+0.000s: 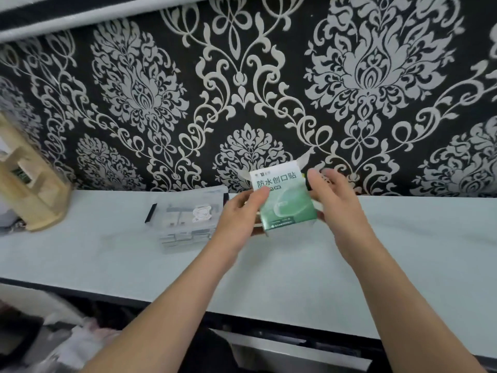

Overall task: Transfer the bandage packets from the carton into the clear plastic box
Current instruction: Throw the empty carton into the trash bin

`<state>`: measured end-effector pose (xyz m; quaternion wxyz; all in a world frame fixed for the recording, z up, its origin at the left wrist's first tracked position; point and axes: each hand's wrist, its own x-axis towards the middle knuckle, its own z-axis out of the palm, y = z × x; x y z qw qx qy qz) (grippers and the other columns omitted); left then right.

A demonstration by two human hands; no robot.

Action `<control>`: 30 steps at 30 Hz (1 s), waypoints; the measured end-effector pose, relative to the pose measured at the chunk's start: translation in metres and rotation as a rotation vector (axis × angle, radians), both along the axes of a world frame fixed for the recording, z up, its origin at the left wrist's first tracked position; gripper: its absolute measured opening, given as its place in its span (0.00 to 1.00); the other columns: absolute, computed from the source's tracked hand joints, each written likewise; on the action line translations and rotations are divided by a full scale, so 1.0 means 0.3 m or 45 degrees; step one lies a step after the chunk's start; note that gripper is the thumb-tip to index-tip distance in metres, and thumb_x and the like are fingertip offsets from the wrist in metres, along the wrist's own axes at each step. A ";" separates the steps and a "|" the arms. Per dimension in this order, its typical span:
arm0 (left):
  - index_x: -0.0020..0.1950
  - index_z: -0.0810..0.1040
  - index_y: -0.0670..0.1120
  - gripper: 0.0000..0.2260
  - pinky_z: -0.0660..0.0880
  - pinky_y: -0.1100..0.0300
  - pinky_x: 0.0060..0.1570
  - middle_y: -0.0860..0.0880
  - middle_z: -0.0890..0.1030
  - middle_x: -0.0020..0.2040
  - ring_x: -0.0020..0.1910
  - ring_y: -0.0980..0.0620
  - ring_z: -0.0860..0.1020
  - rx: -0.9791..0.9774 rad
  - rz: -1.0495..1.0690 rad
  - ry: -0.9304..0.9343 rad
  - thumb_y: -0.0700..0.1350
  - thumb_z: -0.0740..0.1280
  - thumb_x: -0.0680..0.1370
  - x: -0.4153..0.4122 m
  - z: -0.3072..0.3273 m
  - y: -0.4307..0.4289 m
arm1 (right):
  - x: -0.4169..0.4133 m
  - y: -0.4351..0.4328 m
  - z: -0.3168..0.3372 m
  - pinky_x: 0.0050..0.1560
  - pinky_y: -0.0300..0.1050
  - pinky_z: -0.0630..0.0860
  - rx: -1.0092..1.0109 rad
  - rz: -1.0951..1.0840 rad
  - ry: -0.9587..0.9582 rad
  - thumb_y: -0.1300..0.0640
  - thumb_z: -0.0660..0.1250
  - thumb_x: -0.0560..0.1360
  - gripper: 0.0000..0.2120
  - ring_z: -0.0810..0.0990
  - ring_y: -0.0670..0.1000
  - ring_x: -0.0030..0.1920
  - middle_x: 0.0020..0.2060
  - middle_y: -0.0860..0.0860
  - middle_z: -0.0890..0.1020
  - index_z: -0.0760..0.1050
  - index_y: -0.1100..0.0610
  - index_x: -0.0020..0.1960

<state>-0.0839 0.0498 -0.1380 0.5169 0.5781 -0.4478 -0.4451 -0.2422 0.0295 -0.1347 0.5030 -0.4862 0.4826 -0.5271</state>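
both hands hold the carton [285, 203] upright above the table [403, 251], just right of the clear box [185, 224]. its top flaps stand open, and the green-and-white front reads "防水创口贴". the left hand [242, 211] grips the left side, thumb pressed on the front, fingers curled behind. the right hand [336, 200] pinches the right edge, thumb in front; its fingers are blurred. a wooden rack [29, 184] stands far left.

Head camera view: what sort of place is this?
Probably a room in a home, though I can't be sure: an ornate black-and-white patterned wall covering, a pale counter below it, and a wooden rack standing at its left end.
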 end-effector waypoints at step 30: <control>0.61 0.73 0.52 0.19 0.79 0.47 0.56 0.48 0.85 0.51 0.50 0.45 0.83 0.637 0.158 -0.370 0.39 0.73 0.74 1.240 -0.119 0.790 | 1.230 0.465 -0.189 0.62 0.43 0.71 -0.483 1.028 1.047 0.65 0.66 0.75 0.18 0.76 0.55 0.61 0.63 0.55 0.76 0.75 0.57 0.65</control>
